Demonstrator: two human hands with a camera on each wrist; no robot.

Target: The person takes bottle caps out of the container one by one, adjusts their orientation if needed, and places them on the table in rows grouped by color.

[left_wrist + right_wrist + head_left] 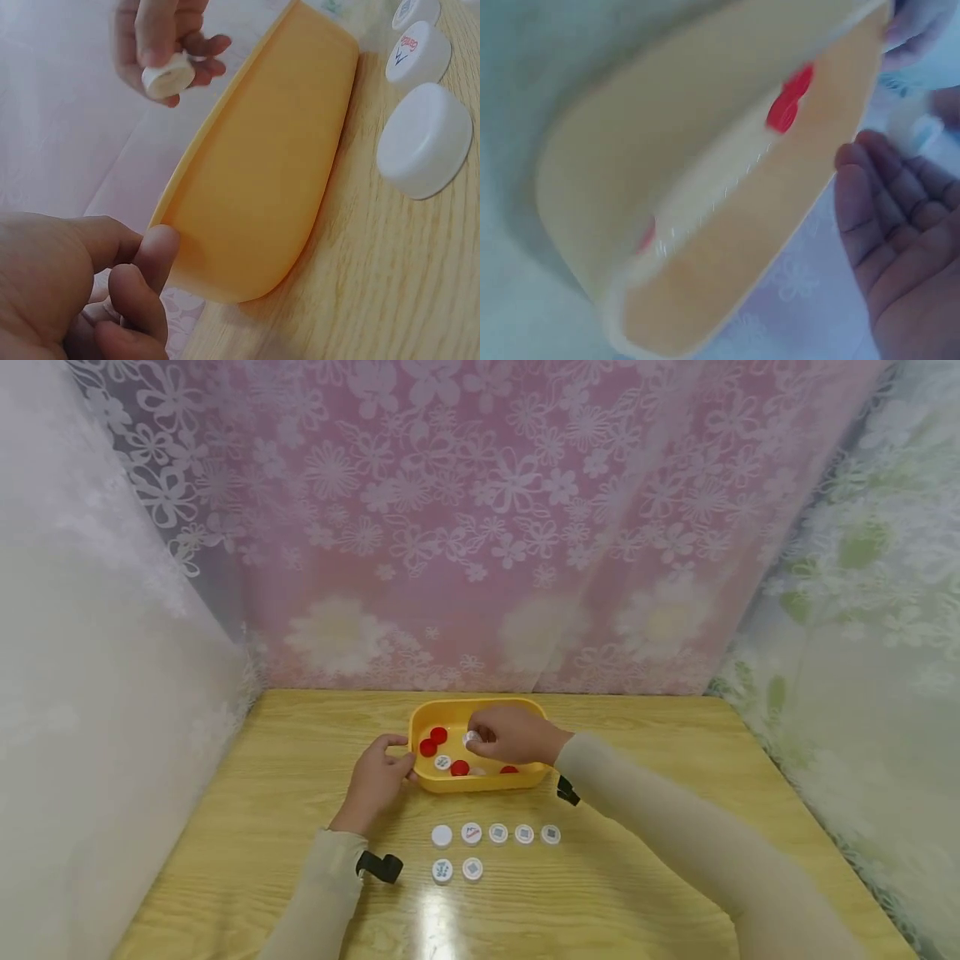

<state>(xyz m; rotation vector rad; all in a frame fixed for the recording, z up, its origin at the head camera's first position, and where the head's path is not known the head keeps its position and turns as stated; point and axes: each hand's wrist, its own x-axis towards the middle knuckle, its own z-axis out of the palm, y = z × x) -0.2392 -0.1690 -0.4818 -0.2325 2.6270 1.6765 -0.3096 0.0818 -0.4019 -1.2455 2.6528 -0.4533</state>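
My right hand point(517, 735) is over the yellow plastic tub point(480, 783) and pinches a white bottle cap point(169, 76) between thumb and fingers. In the left wrist view that cap is held above the rim, its hollow side partly showing. At the tub's left end my left hand point(377, 781) holds the rim, a fingertip against the outer wall and other fingers curled. Inside the tub lie red caps point(460, 767) and a white cap with a printed pattern point(443, 762). My right hand and forearm hide part of the tub's interior.
In front of the tub, white caps stand in two rows on the wooden table point(285, 777): several in the far row, including a plain one point(442, 836), and two in the near row, including a patterned one point(442, 871). A pink floral curtain point(480, 527) hangs behind.
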